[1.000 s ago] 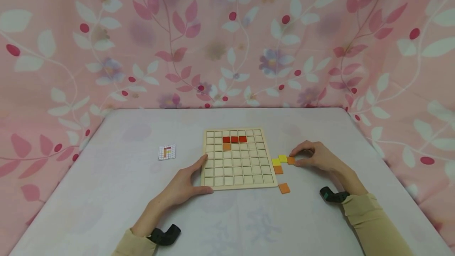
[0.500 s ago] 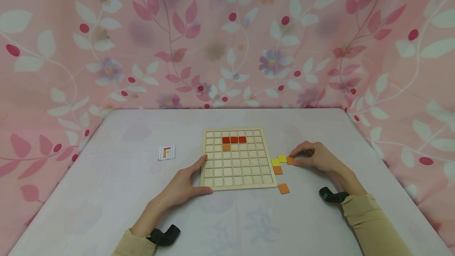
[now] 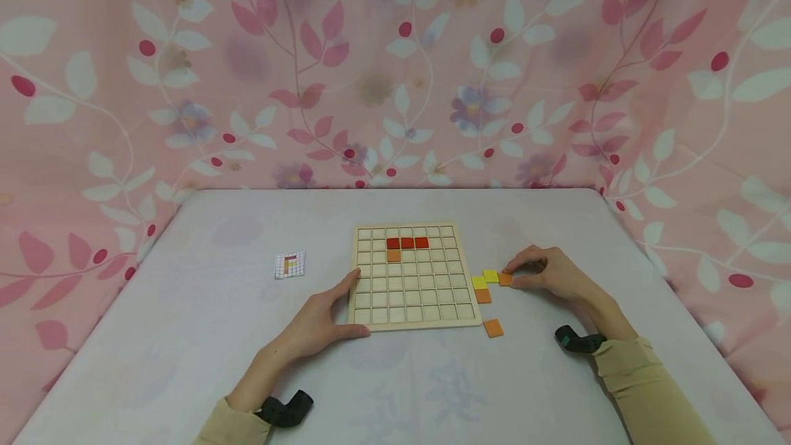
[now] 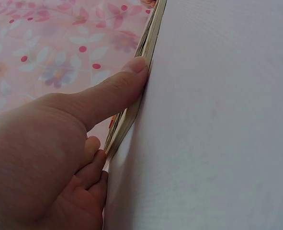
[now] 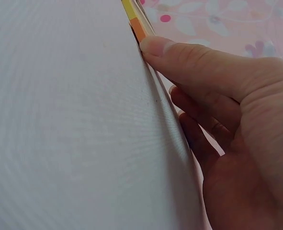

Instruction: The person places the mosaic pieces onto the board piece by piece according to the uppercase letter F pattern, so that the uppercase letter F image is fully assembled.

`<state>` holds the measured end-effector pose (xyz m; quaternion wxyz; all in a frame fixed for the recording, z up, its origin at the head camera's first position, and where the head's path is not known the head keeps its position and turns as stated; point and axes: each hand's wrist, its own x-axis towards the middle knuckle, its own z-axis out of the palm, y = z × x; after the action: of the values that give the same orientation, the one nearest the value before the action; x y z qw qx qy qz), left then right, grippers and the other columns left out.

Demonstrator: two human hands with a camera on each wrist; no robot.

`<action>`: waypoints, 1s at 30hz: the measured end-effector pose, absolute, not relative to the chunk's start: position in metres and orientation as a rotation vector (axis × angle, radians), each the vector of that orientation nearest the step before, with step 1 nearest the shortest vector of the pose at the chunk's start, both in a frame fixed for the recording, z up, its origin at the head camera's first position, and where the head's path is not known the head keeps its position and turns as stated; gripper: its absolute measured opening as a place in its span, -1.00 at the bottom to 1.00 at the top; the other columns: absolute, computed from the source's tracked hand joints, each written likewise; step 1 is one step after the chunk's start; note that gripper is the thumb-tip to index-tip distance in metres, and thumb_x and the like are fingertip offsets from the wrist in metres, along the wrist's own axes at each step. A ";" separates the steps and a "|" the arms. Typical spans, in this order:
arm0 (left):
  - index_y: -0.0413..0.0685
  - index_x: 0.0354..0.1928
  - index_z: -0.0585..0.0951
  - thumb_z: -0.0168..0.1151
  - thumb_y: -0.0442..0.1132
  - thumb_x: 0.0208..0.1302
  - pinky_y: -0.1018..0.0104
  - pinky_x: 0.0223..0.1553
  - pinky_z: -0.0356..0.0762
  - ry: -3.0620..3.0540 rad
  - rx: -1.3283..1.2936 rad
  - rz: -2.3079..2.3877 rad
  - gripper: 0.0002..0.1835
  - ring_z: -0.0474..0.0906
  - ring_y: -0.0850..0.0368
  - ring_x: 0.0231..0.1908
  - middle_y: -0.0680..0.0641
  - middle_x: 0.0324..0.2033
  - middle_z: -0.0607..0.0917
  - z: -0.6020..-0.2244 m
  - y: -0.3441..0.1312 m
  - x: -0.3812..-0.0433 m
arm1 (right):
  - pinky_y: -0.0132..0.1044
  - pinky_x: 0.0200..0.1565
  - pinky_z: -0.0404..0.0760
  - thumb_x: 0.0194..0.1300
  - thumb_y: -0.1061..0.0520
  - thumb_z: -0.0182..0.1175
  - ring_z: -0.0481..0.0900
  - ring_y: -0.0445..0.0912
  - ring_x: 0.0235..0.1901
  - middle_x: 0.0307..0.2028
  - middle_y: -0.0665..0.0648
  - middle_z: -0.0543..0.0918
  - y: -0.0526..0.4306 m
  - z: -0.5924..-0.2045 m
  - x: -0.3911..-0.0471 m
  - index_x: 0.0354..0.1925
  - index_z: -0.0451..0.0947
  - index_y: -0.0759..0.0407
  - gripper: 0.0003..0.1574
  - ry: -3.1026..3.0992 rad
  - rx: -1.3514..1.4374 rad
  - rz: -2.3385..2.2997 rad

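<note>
In the head view, a square wooden grid board lies on the table, with three red tiles in a row and one orange tile below the leftmost. My left hand rests at its near left corner, index finger on the left edge and straight thumb along the front edge. To the right of the board, my right hand pinches an orange tile between thumb and index finger, right beside a yellow tile. The right wrist view shows the thumb on that tile's edge.
Another yellow tile and an orange tile lie against the board's right edge. A further orange tile sits near its front right corner. Left of the board is a small printed pattern card. A floral curtain hangs behind the table.
</note>
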<state>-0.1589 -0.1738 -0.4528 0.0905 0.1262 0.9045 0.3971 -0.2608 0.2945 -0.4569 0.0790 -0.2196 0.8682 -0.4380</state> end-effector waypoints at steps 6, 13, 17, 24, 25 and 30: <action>0.27 0.58 0.10 0.57 0.17 -0.05 -0.05 0.43 0.24 2.681 0.361 1.186 0.17 0.15 0.02 0.50 0.03 0.51 0.24 -0.453 -0.174 -0.159 | -0.56 0.06 0.42 0.07 0.06 0.53 0.59 -0.17 -0.07 -0.15 0.03 0.74 0.293 -0.458 -0.261 -0.16 0.76 -0.01 -0.70 2.607 -0.665 -1.313; 0.22 0.58 0.10 0.57 0.16 -0.04 -0.06 0.43 0.24 2.682 0.359 1.190 0.17 0.15 0.01 0.50 0.01 0.51 0.23 -0.453 -0.175 -0.158 | -0.58 0.08 0.39 0.08 0.06 0.53 0.60 -0.16 -0.06 -0.15 0.04 0.75 0.292 -0.459 -0.261 -0.16 0.77 0.00 -0.69 2.606 -0.669 -1.320; 0.22 0.58 0.09 0.58 0.13 -0.03 -0.04 0.44 0.23 2.682 0.360 1.186 0.17 0.14 0.03 0.50 0.03 0.51 0.22 -0.453 -0.175 -0.157 | -0.57 0.14 0.36 0.08 0.03 0.53 0.60 -0.14 -0.02 -0.13 0.05 0.75 0.292 -0.458 -0.261 -0.15 0.76 0.01 -0.68 2.598 -0.625 -1.335; 0.22 0.58 0.11 0.57 0.14 -0.03 -0.05 0.42 0.27 2.703 0.369 1.174 0.16 0.19 0.01 0.48 0.01 0.50 0.26 -0.453 -0.175 -0.157 | 0.01 0.25 0.32 0.14 -0.02 0.50 0.55 -0.13 0.04 -0.13 -0.02 0.76 0.290 -0.454 -0.259 -0.14 0.75 -0.06 -0.71 2.642 -0.563 -1.290; 0.23 0.58 0.11 0.57 0.14 -0.03 -0.05 0.42 0.27 2.701 0.369 1.176 0.16 0.18 0.01 0.48 0.01 0.50 0.26 -0.453 -0.175 -0.157 | 0.07 0.25 0.31 0.14 -0.01 0.49 0.54 -0.11 0.06 -0.13 -0.01 0.76 0.289 -0.452 -0.259 -0.13 0.74 -0.05 -0.71 2.647 -0.564 -1.293; 0.23 0.57 0.11 0.57 0.15 -0.04 -0.04 0.42 0.26 2.696 0.379 1.184 0.16 0.18 0.02 0.48 0.01 0.50 0.26 -0.454 -0.174 -0.159 | 0.17 0.24 0.29 0.17 -0.03 0.47 0.51 -0.05 0.09 -0.11 -0.02 0.76 0.282 -0.446 -0.259 -0.12 0.75 -0.08 -0.72 2.689 -0.549 -1.278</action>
<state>-0.1586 -0.1736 -0.4540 0.0862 0.1272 0.9047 0.3973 -0.2589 0.2820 -0.4457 0.0571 -0.1812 0.8867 -0.4215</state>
